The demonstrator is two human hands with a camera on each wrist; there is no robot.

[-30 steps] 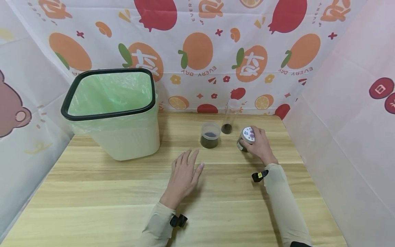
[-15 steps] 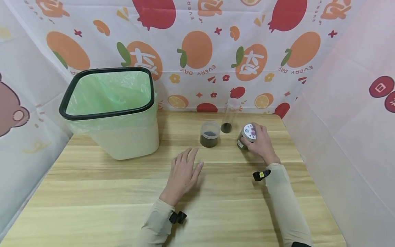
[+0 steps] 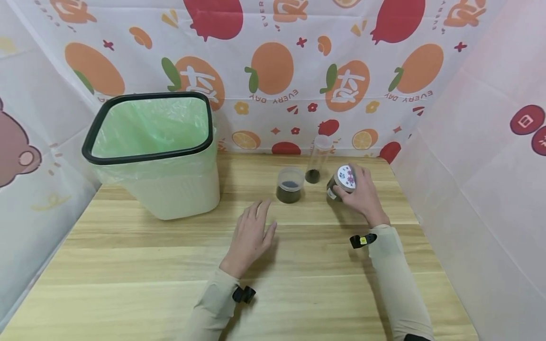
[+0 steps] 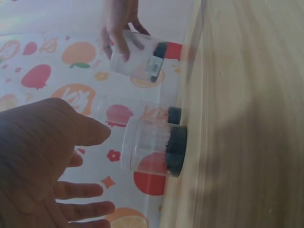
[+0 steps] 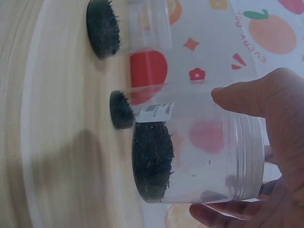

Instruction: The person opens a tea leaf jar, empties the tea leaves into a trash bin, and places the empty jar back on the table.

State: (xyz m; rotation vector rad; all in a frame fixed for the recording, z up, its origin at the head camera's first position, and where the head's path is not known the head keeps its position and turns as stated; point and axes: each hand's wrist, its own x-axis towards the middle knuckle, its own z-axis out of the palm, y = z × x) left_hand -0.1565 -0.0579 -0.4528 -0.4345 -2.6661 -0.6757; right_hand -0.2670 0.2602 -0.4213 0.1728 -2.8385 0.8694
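Note:
My right hand (image 3: pixel 360 192) grips a clear plastic jar (image 5: pixel 190 156) by its upper part, thumb on one side and fingers on the other. The jar holds a layer of dark, shredded dry stuff like tea leaves and bears a white barcode label. A printed lid (image 3: pixel 345 177) with purple flowers tops it. In the right wrist view its base stands clear of the wood. My left hand (image 3: pixel 247 237) holds nothing, its fingers loosely spread over the table. Just beyond its fingertips stands a second clear jar (image 3: pixel 289 192) with a dark layer inside.
A tall, narrow clear tube (image 3: pixel 317 158) with dark stuff at its bottom stands between the jars, near the fruit-print backdrop (image 3: pixel 273 71). At the left is a cream bin (image 3: pixel 187 194) with a black rim and green liner. A white cloth wall (image 3: pixel 482 166) borders the wooden table (image 3: pixel 128 265).
The right hand has raised the lidded jar slightly, tilting it a little. The left hand has shifted slightly left and away from the second jar.

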